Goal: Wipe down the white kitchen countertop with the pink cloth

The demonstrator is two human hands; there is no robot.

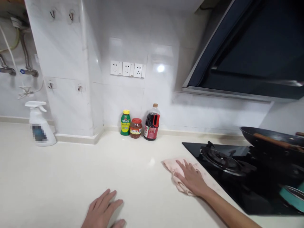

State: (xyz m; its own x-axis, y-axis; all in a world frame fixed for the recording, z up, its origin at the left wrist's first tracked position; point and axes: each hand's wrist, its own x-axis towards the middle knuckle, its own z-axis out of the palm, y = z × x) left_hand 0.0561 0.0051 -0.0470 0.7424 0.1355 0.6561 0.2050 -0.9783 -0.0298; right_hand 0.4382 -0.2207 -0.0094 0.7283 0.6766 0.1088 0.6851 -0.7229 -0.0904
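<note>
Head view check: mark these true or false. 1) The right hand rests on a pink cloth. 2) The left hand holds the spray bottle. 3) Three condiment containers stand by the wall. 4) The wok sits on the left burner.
1) True: the right hand lies flat on the pink cloth beside the stove.
2) False: the left hand lies open on the counter; the spray bottle stands far off by the wall.
3) True: green bottle, red-lidded jar, dark sauce bottle.
4) False: the left burner is bare; the wok sits further right.

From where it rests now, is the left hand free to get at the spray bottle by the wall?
Probably yes: the left hand lies flat on bare counter, holding nothing, and nothing stands between it and the spray bottle, though it looks a long stretch.
</note>
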